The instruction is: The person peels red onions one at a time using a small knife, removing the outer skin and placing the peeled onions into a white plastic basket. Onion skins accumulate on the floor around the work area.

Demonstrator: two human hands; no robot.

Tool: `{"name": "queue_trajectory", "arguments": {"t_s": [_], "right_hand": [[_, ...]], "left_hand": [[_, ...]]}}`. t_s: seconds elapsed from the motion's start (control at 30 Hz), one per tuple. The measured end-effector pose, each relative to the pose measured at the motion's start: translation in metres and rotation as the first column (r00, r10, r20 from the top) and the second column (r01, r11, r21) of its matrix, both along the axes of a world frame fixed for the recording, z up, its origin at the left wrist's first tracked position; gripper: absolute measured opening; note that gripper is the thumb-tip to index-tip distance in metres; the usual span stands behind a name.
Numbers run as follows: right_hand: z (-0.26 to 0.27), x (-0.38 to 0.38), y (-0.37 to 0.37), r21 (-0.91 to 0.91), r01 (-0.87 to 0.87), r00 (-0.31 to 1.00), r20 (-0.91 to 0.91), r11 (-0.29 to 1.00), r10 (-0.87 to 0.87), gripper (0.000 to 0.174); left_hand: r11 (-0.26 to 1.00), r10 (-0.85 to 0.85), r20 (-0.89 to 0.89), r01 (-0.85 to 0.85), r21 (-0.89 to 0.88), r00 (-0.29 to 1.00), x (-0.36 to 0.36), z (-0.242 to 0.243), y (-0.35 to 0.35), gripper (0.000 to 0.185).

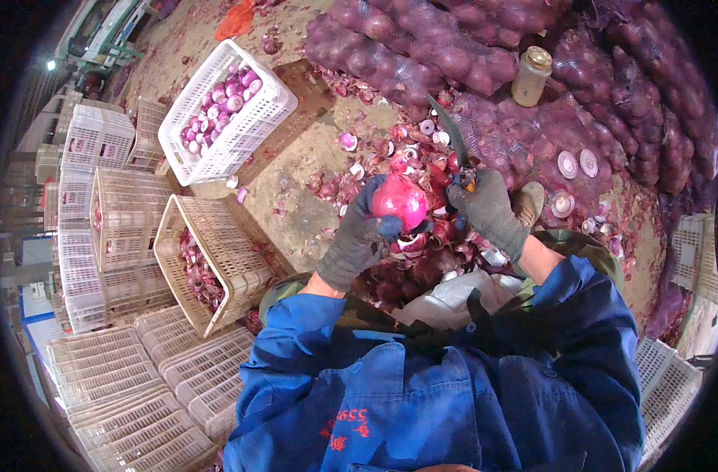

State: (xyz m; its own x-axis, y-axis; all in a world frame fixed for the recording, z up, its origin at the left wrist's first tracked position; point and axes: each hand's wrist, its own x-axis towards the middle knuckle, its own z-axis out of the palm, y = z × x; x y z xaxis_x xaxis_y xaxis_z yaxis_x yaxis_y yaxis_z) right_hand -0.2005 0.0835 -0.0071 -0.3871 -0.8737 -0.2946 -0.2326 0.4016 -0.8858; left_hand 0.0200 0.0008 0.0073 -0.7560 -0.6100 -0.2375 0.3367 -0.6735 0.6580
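Observation:
In a grey work glove, my left hand [353,242] grips a red onion [399,202] by its side, thumb and fingers around it. The onion's pink skin looks shiny, and its dry neck points away from me. My right hand [483,203], gloved too, is closed around the handle of a knife [451,131] with a dark curved blade. The blade points up and away, apart from the onion. Below both hands lies a heap of onions and loose papery skins [418,259], partly covered by a pale cloth [459,295] at my lap.
A white plastic crate [176,118] holds peeled onions at the upper left. Nearer, a beige crate [229,248] contains skins. Stacked crates [117,377] line the left side. Purple mesh sacks of onions [406,53] fill the far right, with a lidded jar [531,76] standing among them.

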Motion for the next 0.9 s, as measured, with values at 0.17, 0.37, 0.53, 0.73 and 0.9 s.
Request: {"name": "queue_trajectory", "arguments": {"t_s": [0.17, 0.37, 0.53, 0.73, 0.9], "right_hand": [[-0.022, -0.009, -0.001, 0.038, 0.223, 0.938, 0.263, 0.974, -0.225, 0.023], [-0.002, -0.007, 0.008, -0.16, -0.183, 0.9, -0.424, 0.97, 0.099, 0.06], [0.02, 0.003, 0.015, -0.158, -0.37, 0.718, -0.674, 0.915, 0.174, 0.071], [0.013, 0.019, 0.015, -0.043, -0.508, 0.527, -0.806, 0.86, 0.27, 0.057], [0.001, 0.022, 0.015, 0.089, -0.514, 0.463, -0.809, 0.853, 0.363, 0.056]], "left_hand": [[0.987, -0.028, -0.11, 0.045, 0.153, 0.994, 0.007, -0.006, -0.008, 0.071], [0.989, 0.04, -0.063, -0.031, 0.147, 0.997, 0.011, 0.014, -0.017, 0.072], [0.969, 0.067, 0.156, -0.027, -0.247, 0.986, 0.001, 0.021, -0.008, 0.083], [0.802, 0.108, 0.431, 0.178, -0.57, 0.896, -0.004, 0.01, 0.001, 0.088], [0.841, 0.135, 0.429, 0.126, -0.526, 0.893, -0.005, -0.002, 0.012, 0.083]]}}
